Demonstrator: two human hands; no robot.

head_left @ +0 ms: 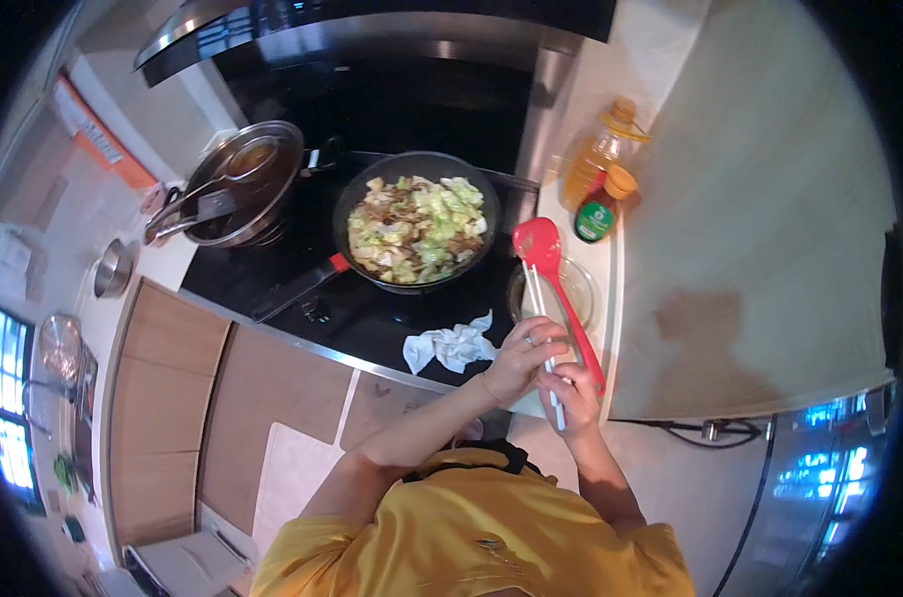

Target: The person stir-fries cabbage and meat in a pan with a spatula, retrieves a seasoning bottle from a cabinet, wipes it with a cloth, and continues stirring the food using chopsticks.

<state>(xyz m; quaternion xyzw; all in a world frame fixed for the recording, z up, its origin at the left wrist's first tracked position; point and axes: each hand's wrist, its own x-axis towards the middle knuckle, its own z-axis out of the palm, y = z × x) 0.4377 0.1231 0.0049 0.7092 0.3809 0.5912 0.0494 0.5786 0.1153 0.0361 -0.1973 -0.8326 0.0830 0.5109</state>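
My left hand [523, 356], with a ring on one finger, closes around a pair of white chopsticks [534, 289]. Lower on the same chopsticks, my right hand [573, 398] has its fingers wrapped round them near their lower end. Beside them lies a red ladle-like spoon [539, 246], its head over a clear glass dish [579, 291] and its handle passing next to my right hand. Whether that hand touches the handle I cannot tell. Left of my hands, a crumpled white cloth [451, 344] rests on the black cooktop [357, 323].
A frying pan [347, 224] of chopped cabbage sits on the cooktop, its handle pointing front left. Further left stands a metal pot [290, 164] with a strainer [249, 157] in it. An oil bottle [589, 164] and a green-labelled bottle [598, 217] stand at the right.
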